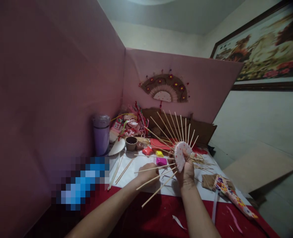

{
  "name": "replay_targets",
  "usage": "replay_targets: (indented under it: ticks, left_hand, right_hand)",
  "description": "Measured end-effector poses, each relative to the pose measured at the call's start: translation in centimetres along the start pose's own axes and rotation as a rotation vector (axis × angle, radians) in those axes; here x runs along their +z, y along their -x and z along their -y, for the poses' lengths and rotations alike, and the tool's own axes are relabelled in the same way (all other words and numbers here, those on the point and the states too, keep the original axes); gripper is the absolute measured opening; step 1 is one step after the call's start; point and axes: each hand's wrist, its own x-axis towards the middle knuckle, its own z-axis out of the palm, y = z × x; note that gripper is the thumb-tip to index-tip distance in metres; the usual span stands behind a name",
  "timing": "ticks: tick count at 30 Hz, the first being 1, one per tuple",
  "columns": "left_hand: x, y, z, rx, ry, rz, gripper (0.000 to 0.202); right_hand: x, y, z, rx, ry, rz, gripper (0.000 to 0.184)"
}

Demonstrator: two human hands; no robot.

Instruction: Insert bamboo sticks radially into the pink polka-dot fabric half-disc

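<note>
Right hand (186, 169) is closed around the lower edge of a spotted fabric half-disc (180, 154), thumb and fingers clamped on it and holding it upright above the table, just in front of the person and a little right of centre. Left hand (147, 173) sits just beside it, lower and to the left, with the fingers curled in. It lies against the lowest bamboo skewers (158, 178), but whether it pinches one of them cannot be told.

Those skewers radiate from the half-disc like spokes. The upper ones point up and away toward the pink partition (201, 79). The lower ones run down and left, across the left hand and out over the table's near edge. Those long lower spokes therefore point toward the left hand, while the hub stays in the right.

Beyond the hands, on the white sheet (141, 165), lie a pink clay block (161, 161), a yellow one (159, 153) and a red one (147, 150), with loose skewers (123, 170) to the left. Farther back stand a small brown cup (131, 143) and a purple tumbler (101, 134). A patterned fabric strip (232, 195) lies on the red cloth (161, 218) to the right, and a finished fan (164, 87) hangs on the partition.
</note>
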Motion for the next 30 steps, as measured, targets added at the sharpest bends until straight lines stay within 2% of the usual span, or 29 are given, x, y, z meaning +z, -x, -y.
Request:
replay_targets:
  ticks: [4, 7, 8, 9, 10, 13, 14, 18, 26, 30]
  left_hand:
    - [0.1, 0.2, 0.4, 0.149, 0.070, -0.088, 0.021]
    - [-0.2, -0.5, 0.3, 0.200, 0.335, -0.269, 0.021]
    - [-0.5, -0.7, 0.2, 0.199, 0.440, -0.298, 0.022]
    - [-0.8, -0.9, 0.0, 0.203, 0.547, -0.267, 0.025]
    - [-1.1, -1.0, -0.3, 0.216, 0.655, -0.181, 0.028]
    - [-2.5, -0.7, -1.3, 0.284, 0.979, 0.234, 0.036]
    - [-3.0, -0.5, -1.6, 0.301, 1.032, 0.339, 0.034]
    - [-4.0, -0.1, -2.6, 0.369, 1.044, 0.412, 0.023]
    - [-2.5, -0.9, -2.1, 0.244, 1.022, 0.134, 0.026]
    - [-2.0, -0.6, -1.7, 0.156, 1.129, 0.084, 0.022]
  right_hand:
    - [0.6, 0.2, 0.0, 0.092, -0.019, -0.078, 0.021]
    - [0.7, 0.2, -0.1, 0.081, -0.011, -0.077, 0.020]
    - [0.6, 0.1, -0.1, 0.071, -0.013, -0.075, 0.020]
    - [0.5, 0.1, -0.2, 0.057, -0.018, -0.078, 0.019]
    - [0.5, 0.0, -0.3, 0.044, -0.025, -0.081, 0.018]
    - [0.3, -0.1, -0.5, 0.067, -0.039, -0.078, 0.018]
    - [0.3, -0.1, -0.6, 0.089, -0.045, -0.072, 0.019]
    - [0.6, 0.1, -0.7, 0.136, -0.105, -0.035, 0.019]
    - [0.8, -0.2, -1.0, 0.072, -0.143, -0.034, 0.018]
    - [0.7, -0.1, -1.6, 0.083, -0.136, -0.001, 0.019]
